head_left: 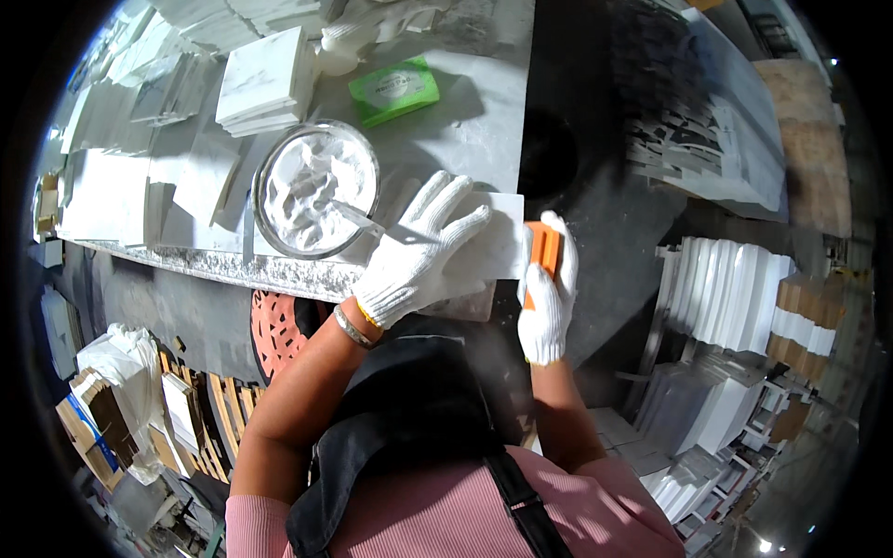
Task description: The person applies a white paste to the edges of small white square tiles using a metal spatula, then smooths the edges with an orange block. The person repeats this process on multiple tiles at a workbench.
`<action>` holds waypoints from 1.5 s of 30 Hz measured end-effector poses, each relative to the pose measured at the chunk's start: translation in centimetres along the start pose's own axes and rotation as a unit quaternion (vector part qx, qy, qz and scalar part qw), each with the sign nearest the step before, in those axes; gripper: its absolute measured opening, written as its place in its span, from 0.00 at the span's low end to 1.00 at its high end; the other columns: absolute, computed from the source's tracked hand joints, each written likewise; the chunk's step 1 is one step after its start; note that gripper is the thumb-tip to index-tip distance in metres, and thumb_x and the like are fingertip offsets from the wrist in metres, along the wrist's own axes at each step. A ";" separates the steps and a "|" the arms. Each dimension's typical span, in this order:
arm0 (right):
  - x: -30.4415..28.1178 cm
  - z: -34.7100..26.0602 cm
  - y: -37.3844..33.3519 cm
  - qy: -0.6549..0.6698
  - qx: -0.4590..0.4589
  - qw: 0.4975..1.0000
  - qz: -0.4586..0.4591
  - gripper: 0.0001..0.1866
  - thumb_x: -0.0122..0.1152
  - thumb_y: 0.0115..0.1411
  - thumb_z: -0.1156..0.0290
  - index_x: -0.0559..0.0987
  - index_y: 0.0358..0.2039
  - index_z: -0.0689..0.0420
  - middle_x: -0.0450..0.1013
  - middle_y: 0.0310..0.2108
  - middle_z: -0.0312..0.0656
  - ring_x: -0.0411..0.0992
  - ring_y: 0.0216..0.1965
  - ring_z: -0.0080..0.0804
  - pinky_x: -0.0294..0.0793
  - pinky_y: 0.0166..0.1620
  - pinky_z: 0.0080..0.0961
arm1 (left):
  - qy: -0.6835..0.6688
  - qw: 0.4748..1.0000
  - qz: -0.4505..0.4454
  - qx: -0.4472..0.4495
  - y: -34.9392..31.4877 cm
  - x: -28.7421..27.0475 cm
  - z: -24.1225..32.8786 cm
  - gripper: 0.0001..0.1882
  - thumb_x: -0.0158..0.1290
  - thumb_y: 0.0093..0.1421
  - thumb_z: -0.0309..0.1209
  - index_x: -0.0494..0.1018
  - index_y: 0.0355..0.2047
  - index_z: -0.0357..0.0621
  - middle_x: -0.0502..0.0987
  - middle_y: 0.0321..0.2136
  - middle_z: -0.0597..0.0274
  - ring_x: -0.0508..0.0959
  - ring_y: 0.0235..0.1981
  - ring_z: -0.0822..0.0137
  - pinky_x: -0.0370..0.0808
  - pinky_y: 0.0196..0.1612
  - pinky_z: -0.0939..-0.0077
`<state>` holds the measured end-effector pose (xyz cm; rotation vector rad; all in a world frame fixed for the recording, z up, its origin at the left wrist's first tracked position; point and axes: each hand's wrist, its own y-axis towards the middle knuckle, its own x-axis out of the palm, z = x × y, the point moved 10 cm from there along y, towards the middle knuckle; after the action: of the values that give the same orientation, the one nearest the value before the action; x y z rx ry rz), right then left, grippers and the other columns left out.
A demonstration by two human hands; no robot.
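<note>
My left hand (423, 246), in a white knit glove, lies with spread fingers on a flat white tile (505, 228) at the table's right end. The tile's right end reaches that edge. In my right hand (547, 312), also gloved, is an orange block (545, 249), perhaps a sanding block, held against the tile's right edge. Its working face is hidden. Left of my left hand stands a clear round bowl (258, 209) of white paste or powder. A flat tool (358, 219) leans out of it toward my left wrist.
A bright green box (394, 90) lies behind the bowl, beside a stack of white veined tiles (262, 79). More tiles cover the table's left side. Beyond the right edge are a dark gap and a pallet-like stack of slabs (735, 139). White stacked pieces (721, 284) stand at right.
</note>
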<state>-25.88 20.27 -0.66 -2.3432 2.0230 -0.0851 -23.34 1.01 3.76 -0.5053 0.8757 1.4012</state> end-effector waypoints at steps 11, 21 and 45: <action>0.3 -1.8 -0.6 -0.047 -0.073 0.995 -0.040 0.34 0.60 0.67 0.65 0.62 0.71 0.55 0.59 0.72 0.47 0.62 0.70 0.40 0.64 0.70 0.37 | 0.021 1.000 -0.001 0.001 -0.1 0.1 0.0 0.45 0.74 0.43 0.43 0.73 0.63 0.52 0.61 0.70 0.50 0.59 0.72 0.43 0.62 0.71 0.50; -0.9 0.7 -1.0 0.062 0.042 0.996 -0.046 0.35 0.62 0.67 0.64 0.63 0.71 0.56 0.61 0.71 0.46 0.62 0.70 0.37 0.62 0.70 0.33 | 0.007 1.000 -0.011 -0.014 0.1 0.1 0.1 0.43 0.74 0.42 0.43 0.75 0.61 0.51 0.62 0.70 0.52 0.59 0.72 0.43 0.63 0.70 0.50; -0.6 2.5 -0.5 -0.028 0.104 0.994 -0.029 0.42 0.62 0.65 0.46 0.60 0.73 0.51 0.61 0.71 0.46 0.70 0.63 0.39 0.71 0.65 0.38 | 0.009 0.999 -0.032 0.005 0.4 0.4 0.4 0.39 0.75 0.41 0.43 0.80 0.57 0.60 0.60 0.70 0.42 0.59 0.71 0.37 0.61 0.70 0.46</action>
<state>-25.33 20.96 -3.12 -2.2501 1.8226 -0.2174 -23.68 1.59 3.80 -0.5343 0.8729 1.3342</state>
